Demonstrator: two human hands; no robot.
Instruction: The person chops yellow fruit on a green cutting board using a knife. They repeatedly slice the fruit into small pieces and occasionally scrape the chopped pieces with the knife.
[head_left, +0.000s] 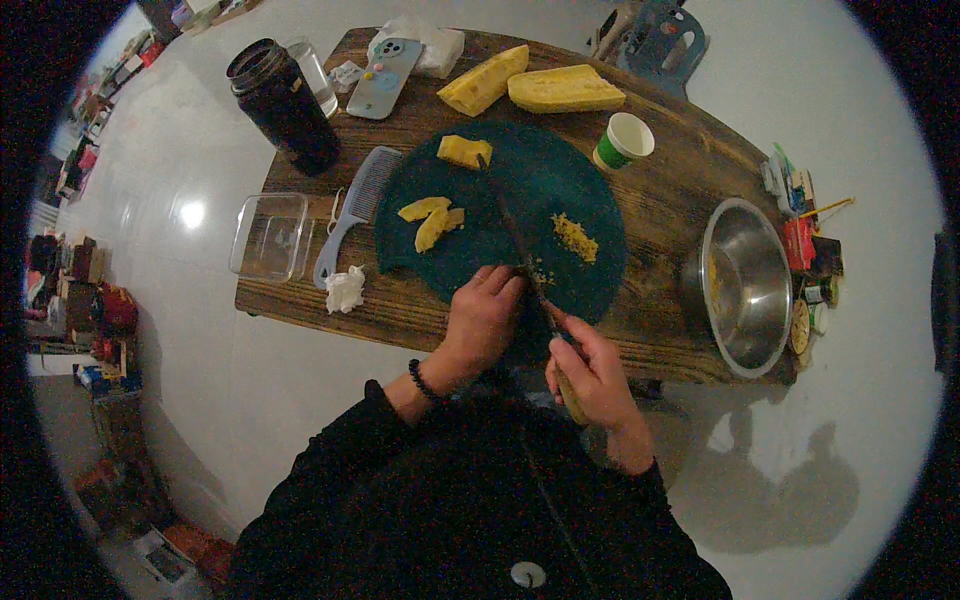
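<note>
A long-bladed knife (514, 221) is in my right hand (596, 375), the fingers wrapped around its light handle. Its dark blade points away from me across a round dark green cutting board (540, 157). Right beside the blade, my left hand (484, 315) rests on the near part of the board with curled fingers; whatever lies under them is hidden. Finely chopped yellow bits (575, 238) form a small heap right of the blade. Left of it lie yellow slices (435, 221). A thicker yellow chunk (463, 151) sits at the far side, close to the knife's tip.
Two large yellow pieces of produce (566, 88) lie behind the board on the wooden table (660, 247). A paper cup (624, 141) and a steel bowl (746, 289) stand to the right. Leftward are a comb (360, 199), clear plastic container (270, 236), dark bottle (281, 105) and phone (385, 79).
</note>
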